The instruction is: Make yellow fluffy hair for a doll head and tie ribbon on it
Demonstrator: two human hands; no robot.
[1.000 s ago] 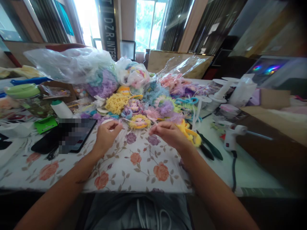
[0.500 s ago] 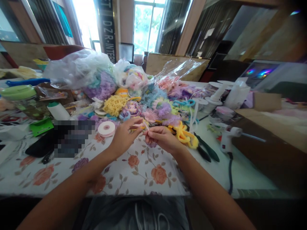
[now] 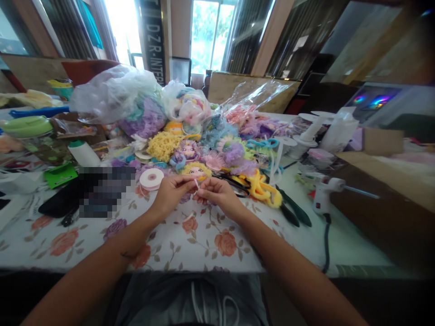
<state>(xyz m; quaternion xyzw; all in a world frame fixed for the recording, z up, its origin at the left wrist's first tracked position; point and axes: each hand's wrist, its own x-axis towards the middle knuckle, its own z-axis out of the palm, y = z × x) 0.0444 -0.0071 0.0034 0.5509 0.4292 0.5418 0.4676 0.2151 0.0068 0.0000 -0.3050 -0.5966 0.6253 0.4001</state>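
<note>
1. We have a thin pale ribbon (image 3: pixel 197 184) between our two hands, over the flowered cloth (image 3: pixel 204 244) and just on the near side of a yellow-haired doll face (image 3: pixel 196 171). It shows as a short, narrow bit right at the fingertips – the rest is too small to trace.
2. Our left hand (image 3: pixel 171 194) pinches the ribbon from one side, thumb and forefinger pressed together. Our right hand (image 3: pixel 219 195) pinches it from the other, its remaining fingers curled in. The fingertips of the two hands nearly meet.
3. We count one ribbon in the grip, one white roll (image 3: pixel 151 179) lying flat just beside our left hand, and two clear doll faces: the yellow-haired one and a purple-haired one (image 3: pixel 189 150) behind it.
4. Both our forearms reach in from the near edge and slant toward each other, wrists low over the cloth, palms turned inward.
5. To the right of our right hand lie one pair of black-handled scissors (image 3: pixel 239 184), a fuzzy yellow strip (image 3: pixel 265 192), a dark-green-handled tool (image 3: pixel 295 207) and, well apart, one white glue gun (image 3: pixel 324 194).
6. On our left are one green piece (image 3: pixel 60 175), one white thread cone (image 3: pixel 84 154) and one green-lidded jar (image 3: pixel 37 136).
7. Beyond the faces we see heaped yarn – yellow (image 3: pixel 163 146), blue (image 3: pixel 219 131) and purple (image 3: pixel 146 120) – with clear plastic bags (image 3: pixel 112 93) over part of it.
</note>
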